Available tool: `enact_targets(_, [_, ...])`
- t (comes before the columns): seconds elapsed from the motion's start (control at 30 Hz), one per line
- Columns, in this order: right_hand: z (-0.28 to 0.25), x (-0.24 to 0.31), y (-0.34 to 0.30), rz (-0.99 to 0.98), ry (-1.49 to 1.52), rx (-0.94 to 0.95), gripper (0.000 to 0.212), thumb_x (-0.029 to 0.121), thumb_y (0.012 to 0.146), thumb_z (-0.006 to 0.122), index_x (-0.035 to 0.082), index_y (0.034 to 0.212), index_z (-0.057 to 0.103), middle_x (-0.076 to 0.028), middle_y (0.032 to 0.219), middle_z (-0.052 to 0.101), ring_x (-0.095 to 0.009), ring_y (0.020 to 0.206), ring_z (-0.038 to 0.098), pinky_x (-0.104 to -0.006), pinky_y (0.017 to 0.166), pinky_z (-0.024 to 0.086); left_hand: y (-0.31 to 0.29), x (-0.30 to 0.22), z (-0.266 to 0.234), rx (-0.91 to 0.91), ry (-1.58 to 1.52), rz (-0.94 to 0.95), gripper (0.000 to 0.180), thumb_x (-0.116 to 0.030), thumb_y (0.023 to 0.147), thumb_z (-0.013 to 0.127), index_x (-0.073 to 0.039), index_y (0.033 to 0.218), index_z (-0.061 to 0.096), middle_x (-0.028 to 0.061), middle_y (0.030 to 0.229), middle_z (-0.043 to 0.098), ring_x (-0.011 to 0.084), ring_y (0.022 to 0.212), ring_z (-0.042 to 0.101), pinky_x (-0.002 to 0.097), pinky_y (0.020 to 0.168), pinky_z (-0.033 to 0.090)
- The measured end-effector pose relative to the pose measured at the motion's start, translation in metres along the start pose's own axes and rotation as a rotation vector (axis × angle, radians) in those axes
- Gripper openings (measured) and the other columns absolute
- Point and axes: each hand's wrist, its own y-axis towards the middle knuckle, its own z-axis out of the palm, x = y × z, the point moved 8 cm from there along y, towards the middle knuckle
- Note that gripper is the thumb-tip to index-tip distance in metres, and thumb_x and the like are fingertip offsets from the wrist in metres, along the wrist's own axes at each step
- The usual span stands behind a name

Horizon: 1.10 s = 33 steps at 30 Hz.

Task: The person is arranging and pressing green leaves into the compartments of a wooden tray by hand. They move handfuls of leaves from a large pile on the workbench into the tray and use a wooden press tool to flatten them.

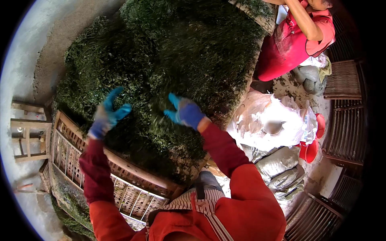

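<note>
A large heap of dark green leafy stems (161, 60) spreads out in front of me, partly blurred. Over its near left side is my left hand (107, 113), in a blue and grey glove, fingers spread and nothing in them. My right hand (185, 111), gloved the same way, is above the near middle of the heap with its fingers apart. Both palms are turned toward the greens. Whether the fingertips touch the leaves I cannot tell.
A wooden slatted rack (132, 197) stands against the heap at the near left. Another person (287, 44) in a red apron is at the far right. White plastic bags (277, 116), full sacks (279, 162) and a red bucket (309, 152) lie on the right.
</note>
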Motion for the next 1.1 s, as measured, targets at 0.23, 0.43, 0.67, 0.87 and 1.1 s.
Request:
enact_targets(0.23, [-0.035, -0.1, -0.072, 0.141, 0.11, -0.786, 0.078, 0.021, 0.088, 0.08, -0.001, 0.152, 0.042, -0.025, 0.152, 0.05, -0.039, 0.14, 0.05, -0.0445, 0.114, 0.044, 0.137, 0.065, 0.133, -0.022, -0.086, 0.018, 0.113, -0.047, 0.082, 0.086, 0.002, 0.161, 0.022, 0.0205, 0.155, 0.05, 0.0305, 0.142, 0.05, 0.043, 0.121, 0.036])
enact_targets(0.43, [-0.005, -0.099, -0.021, -0.023, 0.832, -0.786, 0.082, -0.009, 0.085, 0.068, 0.007, 0.159, 0.037, -0.015, 0.157, 0.049, -0.028, 0.141, 0.05, -0.0419, 0.114, 0.044, 0.154, 0.047, 0.207, 0.16, -0.556, 0.023, 0.072, -0.003, 0.084, 0.083, 0.001, 0.149, 0.05, 0.0082, 0.134, 0.067, 0.0154, 0.111, 0.065, 0.0291, 0.092, 0.054])
enact_targets(0.67, [-0.054, -0.056, -0.074, -0.266, 1.114, -0.595, 0.069, -0.016, 0.083, 0.046, -0.001, 0.149, 0.052, -0.01, 0.145, 0.058, -0.016, 0.113, 0.064, -0.0265, 0.095, 0.052, 0.024, -0.019, 0.158, -0.12, -0.435, 0.2, 0.059, 0.014, 0.079, 0.073, 0.0, 0.135, 0.062, 0.0028, 0.124, 0.067, 0.0127, 0.111, 0.062, 0.0319, 0.098, 0.055])
enact_targets(0.87, [-0.049, -0.08, -0.122, -0.316, 0.798, -0.261, 0.103, 0.017, 0.08, 0.088, 0.006, 0.162, 0.027, -0.02, 0.158, 0.04, -0.028, 0.14, 0.048, -0.0394, 0.113, 0.045, -0.077, 0.043, 0.155, -0.255, 0.433, 0.185, 0.079, 0.001, 0.081, 0.073, -0.01, 0.155, 0.047, 0.0205, 0.158, 0.044, 0.0238, 0.149, 0.042, 0.0498, 0.117, 0.045])
enact_targets(1.1, [0.031, -0.047, -0.052, -0.151, 0.407, -0.195, 0.082, 0.019, 0.079, 0.084, 0.003, 0.151, 0.048, -0.016, 0.141, 0.06, -0.027, 0.119, 0.064, -0.0383, 0.099, 0.055, -0.007, 0.249, 0.204, -0.247, -0.349, -0.107, 0.07, -0.023, 0.079, 0.078, -0.018, 0.146, 0.057, 0.0111, 0.154, 0.052, 0.0361, 0.139, 0.051, 0.0455, 0.124, 0.031])
